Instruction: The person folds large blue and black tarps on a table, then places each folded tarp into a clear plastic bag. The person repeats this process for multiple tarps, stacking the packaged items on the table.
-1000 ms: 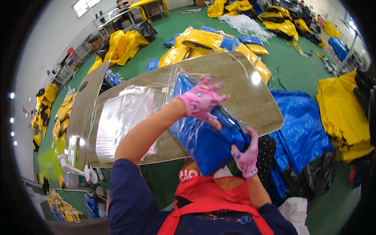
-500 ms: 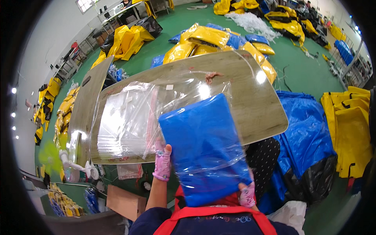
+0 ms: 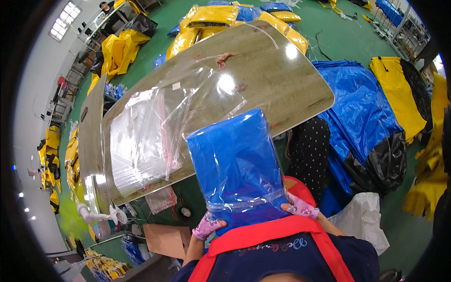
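Standing upright against the chest, a folded blue garment [image 3: 237,160] is already sheathed in a clear, glossy plastic bag [image 3: 244,202], whose lower mouth seems not yet sealed. It is pinched at its bottom corners by the left hand [image 3: 206,225] and right hand [image 3: 299,207], both gloved in pink. Beyond, a stack of limp transparent bags [image 3: 141,141] lies on the smooth wood-grain table [image 3: 277,80].

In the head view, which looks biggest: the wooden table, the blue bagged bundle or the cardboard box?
1. Table.
2. Blue bundle, though it is held close to the camera, which enlarges it.
3. Cardboard box.
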Tool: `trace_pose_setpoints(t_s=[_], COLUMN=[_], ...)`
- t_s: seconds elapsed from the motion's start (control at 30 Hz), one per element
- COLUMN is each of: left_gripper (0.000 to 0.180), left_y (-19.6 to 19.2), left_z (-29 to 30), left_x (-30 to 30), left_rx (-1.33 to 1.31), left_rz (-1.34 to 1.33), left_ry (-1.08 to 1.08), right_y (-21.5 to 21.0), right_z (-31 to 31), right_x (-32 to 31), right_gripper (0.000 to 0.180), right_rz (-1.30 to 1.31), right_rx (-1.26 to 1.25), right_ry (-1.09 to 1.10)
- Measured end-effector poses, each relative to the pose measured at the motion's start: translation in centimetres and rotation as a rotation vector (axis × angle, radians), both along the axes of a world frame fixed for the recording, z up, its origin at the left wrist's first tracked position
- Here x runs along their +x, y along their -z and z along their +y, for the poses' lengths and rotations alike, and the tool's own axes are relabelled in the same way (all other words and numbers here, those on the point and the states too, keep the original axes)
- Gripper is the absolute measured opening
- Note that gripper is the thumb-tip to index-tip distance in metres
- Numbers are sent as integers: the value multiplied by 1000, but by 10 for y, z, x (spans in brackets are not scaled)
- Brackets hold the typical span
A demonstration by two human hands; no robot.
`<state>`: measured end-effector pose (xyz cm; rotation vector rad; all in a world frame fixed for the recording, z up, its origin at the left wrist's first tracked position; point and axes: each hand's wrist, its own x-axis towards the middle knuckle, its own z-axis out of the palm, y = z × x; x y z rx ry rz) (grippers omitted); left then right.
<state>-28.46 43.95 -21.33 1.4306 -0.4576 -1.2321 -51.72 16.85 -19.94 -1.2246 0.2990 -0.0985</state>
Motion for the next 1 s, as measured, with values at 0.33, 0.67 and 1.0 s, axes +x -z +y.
trace_pose_setpoints(t_s=[0.33, 0.67, 1.0], left_gripper=[41, 74, 58], left_y=[-15, -217, -116], left_z=[-157, -238, -289], left_x=[-11, 95, 60], left_rx=[-113, -407, -356], left_rz=[-607, -1810, -534], left_ry=[-424, 198, -111], right_y=[-100, -129, -112], right_z=[-53, -108, -157], right_x=[120, 125, 138], right_gripper=[76, 71, 49], right_rz=[-247, -570, -634], right_rx=[251, -1056, -105], right_ry=[795, 691, 1253])
